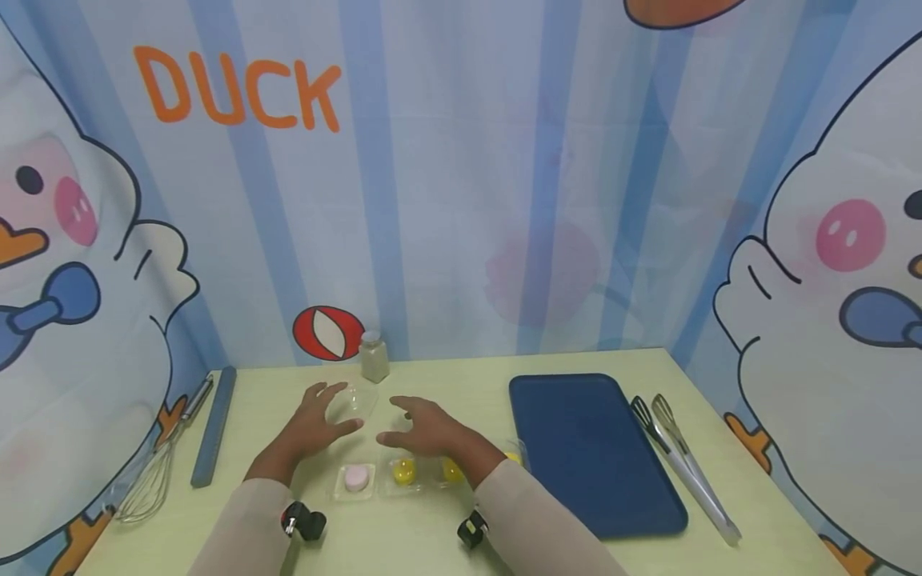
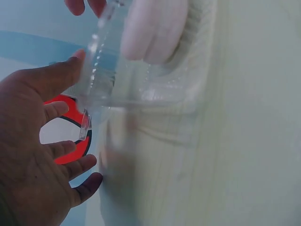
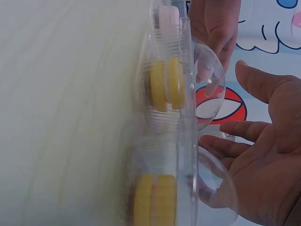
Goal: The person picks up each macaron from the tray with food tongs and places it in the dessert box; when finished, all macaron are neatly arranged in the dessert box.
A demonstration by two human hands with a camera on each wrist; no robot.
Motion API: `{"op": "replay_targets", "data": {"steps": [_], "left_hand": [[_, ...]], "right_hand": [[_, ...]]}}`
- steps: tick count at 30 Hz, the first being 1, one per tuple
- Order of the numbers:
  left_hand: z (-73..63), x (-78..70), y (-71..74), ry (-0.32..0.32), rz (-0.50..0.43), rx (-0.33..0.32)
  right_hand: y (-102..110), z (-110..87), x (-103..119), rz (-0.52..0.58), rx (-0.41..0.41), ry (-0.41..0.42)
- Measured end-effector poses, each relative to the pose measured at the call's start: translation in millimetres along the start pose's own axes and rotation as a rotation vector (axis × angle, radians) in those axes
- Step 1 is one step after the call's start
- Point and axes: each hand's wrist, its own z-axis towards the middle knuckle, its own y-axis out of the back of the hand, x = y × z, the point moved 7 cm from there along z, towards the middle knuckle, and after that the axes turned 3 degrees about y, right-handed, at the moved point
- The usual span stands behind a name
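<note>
My left hand (image 1: 311, 426) hovers over the table with its fingers spread, next to a clear plastic container (image 1: 362, 400). Facing it from the right, my right hand (image 1: 426, 432) also has its fingers apart and nothing between them. Nearer me lies a pink macaron (image 1: 356, 478) in a clear plastic pack, seen close in the left wrist view. Beside it are yellow macarons (image 1: 404, 472) in similar packs with domed lids (image 3: 211, 80). My right forearm partly covers the packs farther right. Both palms look empty in the wrist views.
A dark blue tray (image 1: 594, 456) lies to the right, with metal tongs (image 1: 687, 464) beyond it. On the left are a whisk (image 1: 154, 472) and a flat grey-blue bar (image 1: 214, 428). A small capped jar (image 1: 374, 358) stands at the back near the curtain (image 1: 461, 200).
</note>
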Motion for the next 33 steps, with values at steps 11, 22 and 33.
{"op": "replay_targets", "data": {"steps": [11,22,33], "left_hand": [[3.5,4.1,2.3,0.005,-0.020,-0.001],[10.1,12.7,-1.6,0.058,-0.014,0.014],[10.2,16.4,-2.3,0.054,-0.034,0.003]], "right_hand": [[-11.0,12.1,-3.2,0.112,0.039,-0.072],[-20.9,29.1,-6.7,0.059,0.062,-0.122],[-29.1,31.9,-2.6,0.005,0.062,-0.086]]}}
